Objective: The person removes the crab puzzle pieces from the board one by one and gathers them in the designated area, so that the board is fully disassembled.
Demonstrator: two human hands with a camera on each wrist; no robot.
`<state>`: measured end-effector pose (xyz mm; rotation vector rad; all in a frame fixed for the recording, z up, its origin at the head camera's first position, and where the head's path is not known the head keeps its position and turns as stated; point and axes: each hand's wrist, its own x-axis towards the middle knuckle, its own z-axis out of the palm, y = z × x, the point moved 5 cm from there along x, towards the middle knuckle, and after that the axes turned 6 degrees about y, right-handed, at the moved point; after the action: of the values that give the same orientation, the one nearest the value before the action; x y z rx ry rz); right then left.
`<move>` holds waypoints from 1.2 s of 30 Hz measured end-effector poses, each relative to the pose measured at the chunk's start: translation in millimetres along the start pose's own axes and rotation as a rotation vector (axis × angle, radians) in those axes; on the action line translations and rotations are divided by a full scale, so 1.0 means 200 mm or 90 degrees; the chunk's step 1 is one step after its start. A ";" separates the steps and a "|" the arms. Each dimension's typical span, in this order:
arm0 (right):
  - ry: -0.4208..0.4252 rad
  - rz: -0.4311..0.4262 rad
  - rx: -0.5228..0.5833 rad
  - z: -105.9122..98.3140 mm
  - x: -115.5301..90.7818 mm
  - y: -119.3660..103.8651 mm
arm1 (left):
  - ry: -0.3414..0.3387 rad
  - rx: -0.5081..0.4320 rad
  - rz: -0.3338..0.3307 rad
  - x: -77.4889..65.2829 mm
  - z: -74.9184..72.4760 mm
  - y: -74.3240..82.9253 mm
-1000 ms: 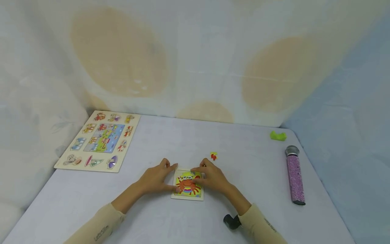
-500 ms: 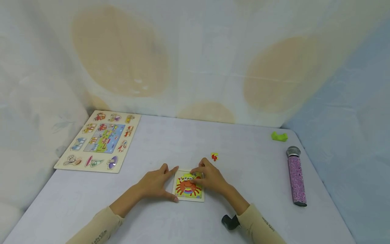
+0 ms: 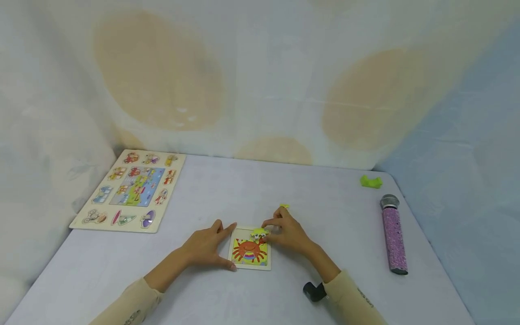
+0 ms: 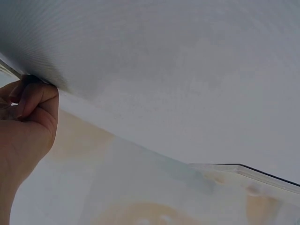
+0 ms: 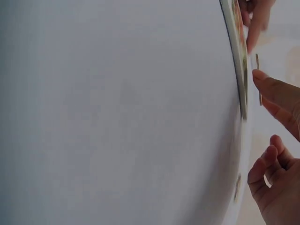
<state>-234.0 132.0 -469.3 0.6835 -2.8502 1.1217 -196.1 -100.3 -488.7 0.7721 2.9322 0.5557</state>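
Observation:
A small square puzzle board (image 3: 253,267) with a red crab picture lies on the white table. My left hand (image 3: 207,243) holds it along its left side, forefinger at the far corner and thumb at the near one. Between the thumb and forefinger of my right hand (image 3: 289,234) is a yellow puzzle piece (image 3: 258,233) with the crab's eyes, tilted over the board's upper right part. The right wrist view shows this piece (image 5: 257,60) edge-on, raised beside the board (image 5: 240,75). Another yellow puzzle piece (image 3: 285,206) lies beyond my right hand, partly hidden by it.
A large wooden puzzle board (image 3: 158,220) with vehicle and toy shapes lies at the back left. On the right are a glittery purple microphone (image 3: 395,237) and a bright green object (image 3: 371,181). A black object (image 3: 314,292) sits by my right sleeve.
My right hand has lifted the yellow eye piece and shifted it slightly right. My left thumb has slid from the board's face to its near left corner.

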 end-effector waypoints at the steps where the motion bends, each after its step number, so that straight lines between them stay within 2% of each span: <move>1: 0.008 0.002 -0.002 -0.02 -0.01 0.02 | 0.001 0.001 -0.001 0.00 0.00 0.00; 6: 0.049 0.017 -0.020 -0.14 -0.04 0.18 | 0.008 0.000 0.001 0.00 0.00 0.00; 11: 0.074 0.058 -0.032 -0.24 -0.02 0.31 | 0.019 -0.002 0.002 -0.01 0.00 -0.01; 19: 0.075 0.110 -0.042 -0.36 0.01 0.47 | 0.015 -0.006 0.001 -0.01 0.01 -0.01; 24: 0.074 0.141 -0.039 -0.41 0.03 0.53 | 0.021 -0.001 0.004 -0.01 0.01 -0.01; 30: 0.073 0.165 -0.036 -0.42 0.05 0.59 | 0.025 0.001 0.010 -0.01 0.01 0.00; 36: 0.079 0.150 -0.010 -0.40 0.06 0.56 | 0.021 -0.001 0.006 -0.01 0.00 0.00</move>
<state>-300.6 252.3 -480.2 0.2704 -2.8842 1.1199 -194.4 -101.7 -488.8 0.7838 2.9589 0.5764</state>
